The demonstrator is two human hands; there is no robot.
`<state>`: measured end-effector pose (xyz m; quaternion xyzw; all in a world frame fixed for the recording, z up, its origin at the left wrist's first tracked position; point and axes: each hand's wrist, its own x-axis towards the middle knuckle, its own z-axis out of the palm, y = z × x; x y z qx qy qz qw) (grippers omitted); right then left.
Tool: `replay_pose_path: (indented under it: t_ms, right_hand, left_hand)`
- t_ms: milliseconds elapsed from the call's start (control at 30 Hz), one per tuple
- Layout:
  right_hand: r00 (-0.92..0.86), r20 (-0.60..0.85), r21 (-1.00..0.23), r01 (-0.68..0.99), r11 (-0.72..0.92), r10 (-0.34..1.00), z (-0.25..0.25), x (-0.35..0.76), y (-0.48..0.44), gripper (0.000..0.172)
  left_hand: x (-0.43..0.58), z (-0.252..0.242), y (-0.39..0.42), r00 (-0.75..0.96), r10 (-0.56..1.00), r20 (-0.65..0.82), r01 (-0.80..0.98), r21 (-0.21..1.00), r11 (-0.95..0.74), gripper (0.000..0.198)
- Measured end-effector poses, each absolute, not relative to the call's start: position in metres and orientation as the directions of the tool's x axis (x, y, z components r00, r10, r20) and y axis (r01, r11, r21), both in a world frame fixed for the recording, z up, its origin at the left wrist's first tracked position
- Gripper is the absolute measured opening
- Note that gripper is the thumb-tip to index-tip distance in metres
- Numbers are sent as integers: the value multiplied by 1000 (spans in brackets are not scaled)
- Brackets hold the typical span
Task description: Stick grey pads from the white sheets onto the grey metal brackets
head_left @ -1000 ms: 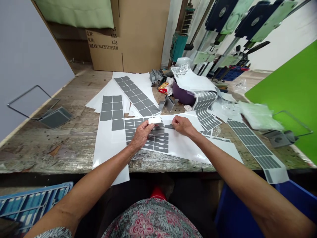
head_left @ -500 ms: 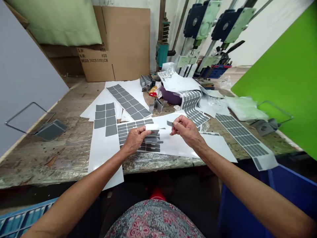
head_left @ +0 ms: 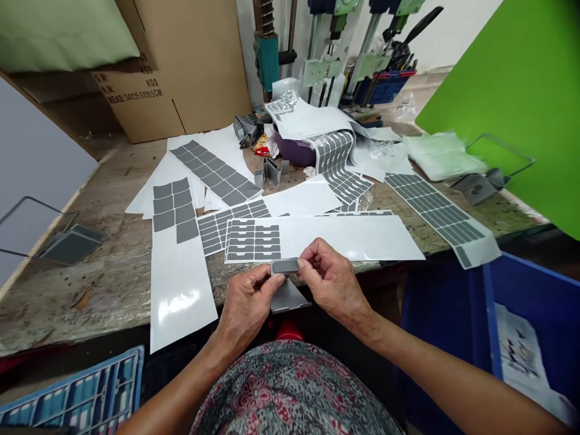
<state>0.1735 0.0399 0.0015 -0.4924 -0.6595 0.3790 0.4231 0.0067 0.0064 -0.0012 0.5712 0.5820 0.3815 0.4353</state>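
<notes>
Close to my body, just off the table's front edge, my left hand (head_left: 247,302) grips a bent grey metal bracket (head_left: 288,296) between thumb and fingers. A small grey sticker (head_left: 285,266) lies along the bracket's narrow upper face. My right hand (head_left: 333,284) pinches the right end of that sticker, thumb and forefinger pressed against the bracket's edge. Right behind the hands is a white backing sheet (head_left: 335,237) with notched grey stickers left on its left part. Another sheet of larger grey stickers (head_left: 181,284) hangs over the table edge to the left.
More sticker sheets (head_left: 212,172) and bent brackets (head_left: 272,172) lie further back. A wire-handled bracket (head_left: 72,243) stands left, another (head_left: 480,186) right. Drill-press-like machines (head_left: 267,60) and a cardboard box (head_left: 181,66) stand behind. Blue crates (head_left: 492,326) are below the table.
Both hands have come together and nearer my body. The sticker, earlier held apart in my right hand, is now on the bracket. The view has tilted down and shifted right.
</notes>
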Motion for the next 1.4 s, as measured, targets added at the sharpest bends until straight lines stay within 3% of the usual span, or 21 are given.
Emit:
replay_pose_path:
  t_ms: [433,1100,1400]
  right_hand:
    - [-159,150,-923,330,196,976,-2,171,39,11]
    - [-148,132,-932,319,173,980,-5,169,36,12]
    - [-162,187,-905,356,234,969,-8,168,37,11]
  left_hand:
    - [7,0,7,35,994,-103,235,968,92,19]
    - [5,3,4,52,991,-124,334,937,100,22]
    - [3,-2,4,54,990,-130,347,932,103,23]
